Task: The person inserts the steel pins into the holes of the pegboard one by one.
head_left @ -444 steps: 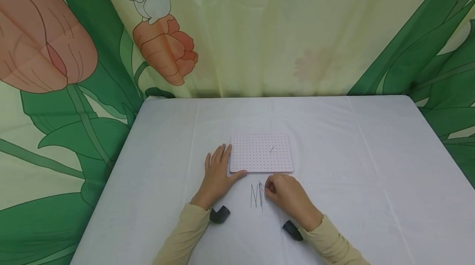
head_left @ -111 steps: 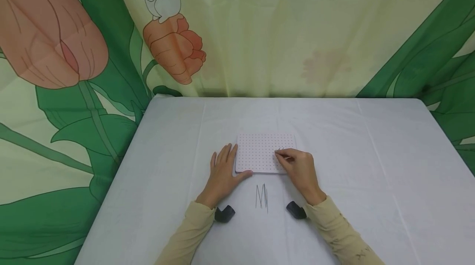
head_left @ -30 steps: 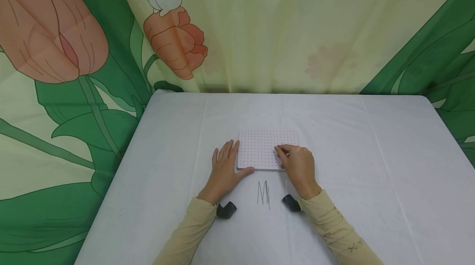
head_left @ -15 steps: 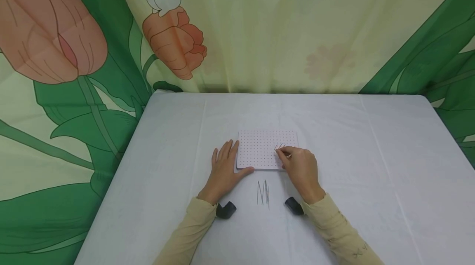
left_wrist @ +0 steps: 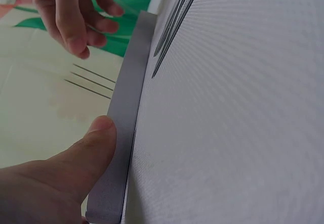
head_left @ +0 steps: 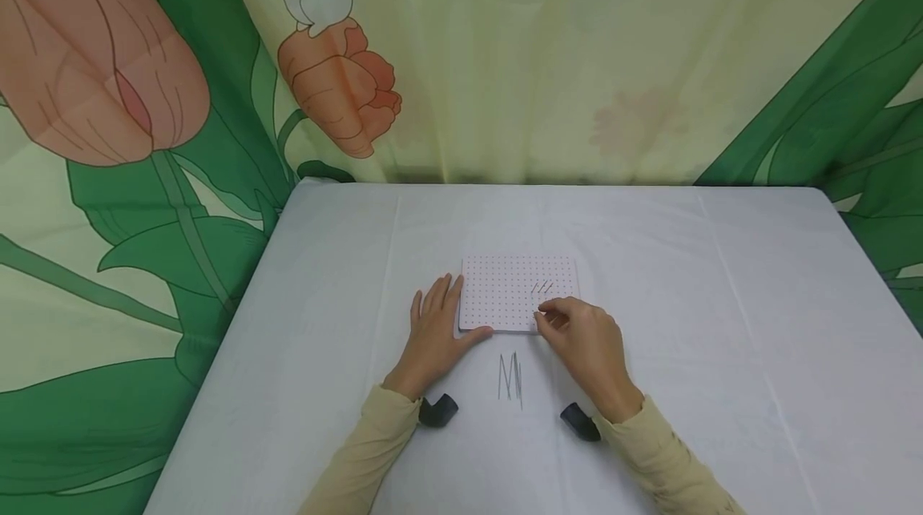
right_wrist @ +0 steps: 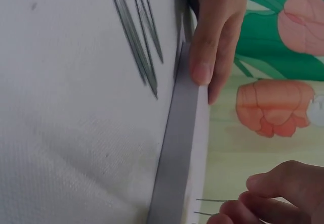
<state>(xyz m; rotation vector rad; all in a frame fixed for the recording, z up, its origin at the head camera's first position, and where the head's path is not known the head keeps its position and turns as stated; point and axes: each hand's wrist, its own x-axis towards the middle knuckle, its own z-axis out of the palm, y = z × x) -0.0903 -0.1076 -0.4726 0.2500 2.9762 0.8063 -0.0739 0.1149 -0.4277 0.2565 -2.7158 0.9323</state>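
A white pegboard (head_left: 497, 291) with rows of small holes lies flat on the table. Three thin needles (head_left: 542, 287) stand in its right half; the left wrist view shows these upright needles (left_wrist: 93, 86) side by side. My left hand (head_left: 431, 339) rests at the board's left side, fingers straight, its thumb (left_wrist: 96, 143) against the front edge. Over the front right of the board hovers my right hand (head_left: 586, 343), fingers loosely bent and apart from the needles, with nothing visible between them. Several loose needles (head_left: 510, 379) lie on the cloth before the board.
A white cloth (head_left: 721, 323) covers the table. Black wrist devices (head_left: 438, 411) sit at both cuffs. Behind the table's far edge hangs a printed curtain (head_left: 505, 58) with a carrot, a rabbit and leaves.
Earliest, one needle stood in the board and my right hand was at the loose ones. Now three stand. In the last second my right hand let go of the third and drew back toward me.
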